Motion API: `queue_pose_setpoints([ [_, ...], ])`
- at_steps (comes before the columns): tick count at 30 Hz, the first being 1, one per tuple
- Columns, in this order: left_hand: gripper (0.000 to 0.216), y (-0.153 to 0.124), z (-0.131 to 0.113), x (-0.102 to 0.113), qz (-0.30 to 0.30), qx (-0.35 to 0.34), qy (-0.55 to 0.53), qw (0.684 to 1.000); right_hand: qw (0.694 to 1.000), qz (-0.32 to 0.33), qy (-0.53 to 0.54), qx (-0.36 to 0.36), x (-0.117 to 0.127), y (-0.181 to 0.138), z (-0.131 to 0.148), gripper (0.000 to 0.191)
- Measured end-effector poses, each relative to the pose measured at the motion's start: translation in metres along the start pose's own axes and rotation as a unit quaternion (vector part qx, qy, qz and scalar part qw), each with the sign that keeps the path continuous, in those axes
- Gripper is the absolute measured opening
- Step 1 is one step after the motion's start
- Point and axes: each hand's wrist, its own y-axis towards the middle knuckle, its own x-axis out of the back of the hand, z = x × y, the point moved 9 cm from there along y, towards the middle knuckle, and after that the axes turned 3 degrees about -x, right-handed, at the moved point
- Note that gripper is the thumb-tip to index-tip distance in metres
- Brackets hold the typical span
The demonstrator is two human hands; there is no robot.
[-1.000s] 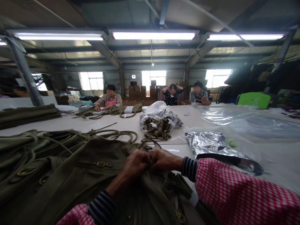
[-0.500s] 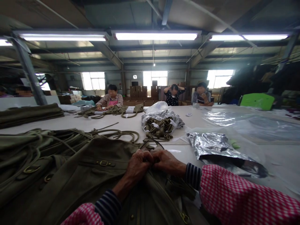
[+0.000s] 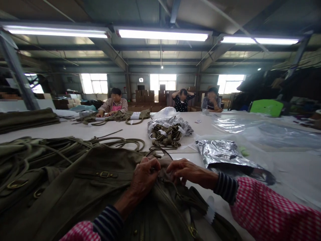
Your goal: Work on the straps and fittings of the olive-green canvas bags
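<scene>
An olive-green canvas bag (image 3: pixel 95 187) with brass buckles and a zip lies right in front of me on the white table (image 3: pixel 125 132). My left hand (image 3: pixel 144 177) is curled in a pinch on the bag's top edge near the zip. My right hand (image 3: pixel 189 172) rests beside it, fingers bent and gripping the same edge of the bag. Thin olive straps (image 3: pixel 117 142) trail from the bag across the table.
More olive bags (image 3: pixel 25 160) are piled at my left. A foil bag of straps (image 3: pixel 169 130) and a flat foil bag (image 3: pixel 225 154) lie ahead, clear plastic sheets (image 3: pixel 265 132) at the right. Three people sit at the table's far side.
My hands have drawn slightly apart: the right hand slid a little to the right along the bag's edge. The view shifted slightly.
</scene>
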Motion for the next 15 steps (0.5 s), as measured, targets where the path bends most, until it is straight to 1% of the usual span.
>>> queue_pose_setpoints([
  [3,0.018,-0.005,-0.022,0.001,-0.009,-0.084,0.095,0.992,1.000,0.006,0.000,0.016,0.006,-0.019,0.004,0.022],
  [5,0.018,-0.009,-0.035,-0.002,0.003,-0.145,0.125,0.981,1.000,0.001,-0.011,0.022,0.011,-0.029,0.003,0.028],
  [6,0.018,-0.011,-0.039,-0.004,0.008,-0.164,0.133,0.977,0.999,-0.007,-0.018,0.026,0.015,-0.031,0.001,0.028],
  [8,0.018,-0.011,-0.042,-0.006,0.012,-0.177,0.138,0.974,0.999,-0.030,-0.019,0.036,0.023,-0.033,-0.006,0.020],
  [9,0.018,-0.010,-0.040,-0.006,0.010,-0.171,0.133,0.976,0.998,-0.043,-0.013,0.041,0.028,-0.032,-0.009,0.018],
  [11,0.016,-0.007,-0.033,-0.005,0.006,-0.138,0.108,0.985,0.996,-0.073,0.008,0.049,0.035,-0.027,-0.016,0.014],
  [13,0.013,-0.003,-0.022,-0.004,0.009,-0.081,0.056,0.995,0.993,-0.095,0.036,0.058,0.038,-0.022,-0.019,0.014],
  [15,0.009,0.000,-0.012,-0.004,0.016,-0.025,-0.015,0.999,0.989,-0.111,0.059,0.072,0.037,-0.016,-0.017,0.014],
])
